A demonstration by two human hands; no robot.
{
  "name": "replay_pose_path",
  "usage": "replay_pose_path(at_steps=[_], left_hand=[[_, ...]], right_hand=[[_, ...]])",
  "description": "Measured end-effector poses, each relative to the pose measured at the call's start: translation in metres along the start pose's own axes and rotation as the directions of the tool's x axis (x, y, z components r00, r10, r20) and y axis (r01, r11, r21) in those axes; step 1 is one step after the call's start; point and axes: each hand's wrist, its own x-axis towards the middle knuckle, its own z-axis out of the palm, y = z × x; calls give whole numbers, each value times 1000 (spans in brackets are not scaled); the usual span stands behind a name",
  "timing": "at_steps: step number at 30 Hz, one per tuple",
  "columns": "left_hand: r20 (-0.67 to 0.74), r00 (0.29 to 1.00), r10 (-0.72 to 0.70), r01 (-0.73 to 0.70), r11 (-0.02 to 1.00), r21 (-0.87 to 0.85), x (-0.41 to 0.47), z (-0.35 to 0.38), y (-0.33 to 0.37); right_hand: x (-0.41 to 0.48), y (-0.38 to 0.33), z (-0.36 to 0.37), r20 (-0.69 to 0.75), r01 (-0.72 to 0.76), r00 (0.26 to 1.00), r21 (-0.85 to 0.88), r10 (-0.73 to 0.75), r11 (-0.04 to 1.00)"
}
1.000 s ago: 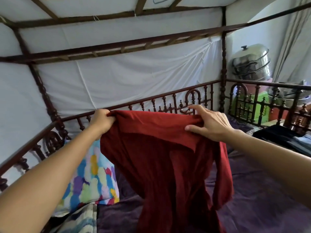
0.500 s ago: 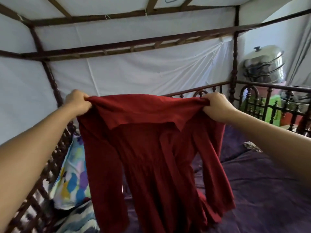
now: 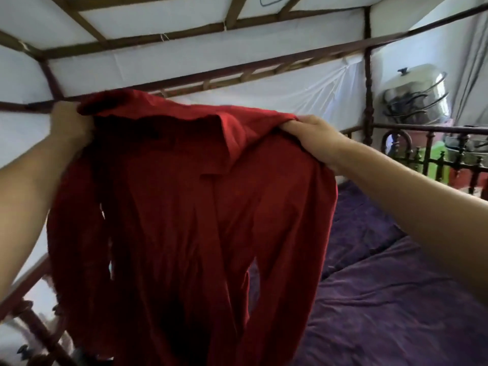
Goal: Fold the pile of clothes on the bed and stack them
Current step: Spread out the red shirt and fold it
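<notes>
My left hand [image 3: 69,122] grips one top corner of a red garment [image 3: 190,207] and my right hand [image 3: 314,140] clutches the other, holding it above the purple bedspread [image 3: 383,299]. The hanging cloth hides the bed's left side; a steel pot [image 3: 417,96] stands beyond the railing [image 3: 427,159].

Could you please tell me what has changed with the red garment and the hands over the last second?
The dark red long-sleeved garment has been lifted higher and spread wider over the purple bed sheet. The right hand, fingers partly straight on its top edge a second ago, now grips it. The left hand has kept its grip on the other corner.
</notes>
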Motion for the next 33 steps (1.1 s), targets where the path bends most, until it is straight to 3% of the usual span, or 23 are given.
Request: replay_pose_path(at_steps=[3, 5, 8, 10, 11, 14, 17, 19, 22, 25, 27, 33], left_hand=[[265, 961, -86, 106, 992, -64, -22, 58, 11], [474, 874, -106, 161, 984, -76, -35, 107, 9], [783, 616, -87, 196, 979, -45, -57, 174, 8], [891, 452, -44, 151, 988, -28, -73, 224, 14], [912, 409, -24, 112, 993, -24, -82, 250, 19], [912, 405, 61, -106, 994, -19, -122, 329, 44], [930, 361, 74, -292, 956, 37, -170, 408, 68], [920, 382, 84, -391, 917, 79, -196, 454, 82], [877, 464, 128, -555, 813, 175, -226, 510, 114], [862, 446, 239, -749, 627, 213, -251, 570, 145], [862, 444, 244, -776, 586, 234, -270, 606, 163], [858, 494, 140, -659, 704, 264, -310, 680, 200]], right_hand=[[-8, 61, -11, -31, -140, 990, -126, 137, 982], [-18, 108, -26, -106, -282, 958, -161, 267, 946], [-39, 174, -59, -225, -443, 892, -261, 392, 858], [-55, 211, -91, -277, -462, 887, -498, 370, 734], [-64, 225, -106, -269, -454, 890, -609, 369, 650], [-92, 264, -146, -232, -434, 861, -801, 453, 413], [-121, 305, -175, -225, -425, 829, -849, 512, 314], [-136, 336, -197, -245, -431, 822, -858, 515, 280], [-156, 382, -237, -286, -437, 815, -874, 505, 211], [-171, 424, -279, -289, -375, 817, -923, 498, 81], [-180, 443, -305, -260, -341, 801, -939, 540, 53], [-189, 482, -370, -224, -331, 759, -941, 611, 67]])
